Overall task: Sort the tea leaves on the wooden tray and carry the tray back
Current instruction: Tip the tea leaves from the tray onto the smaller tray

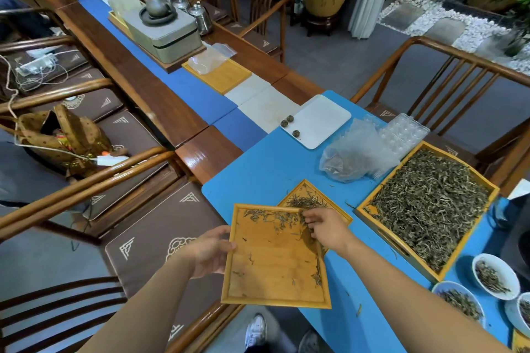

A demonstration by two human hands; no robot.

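Observation:
A small wooden tray (272,269) is held above the blue table edge, my left hand (212,252) gripping its left rim. Scattered tea leaves (269,216) lie along its far edge and right side. My right hand (327,228) sits at the tray's far right corner, its fingers curled on a clump of leaves there. That corner overlaps a second small wooden tray (308,195), which lies on the table with a small pile of leaves in it.
A large wooden tray of tea leaves (427,206) lies to the right. White bowls with leaves (494,276) stand at the right front. A plastic bag (348,155), a clear blister tray (404,132) and a white plate with tea balls (318,122) lie beyond. Wooden chairs flank the table.

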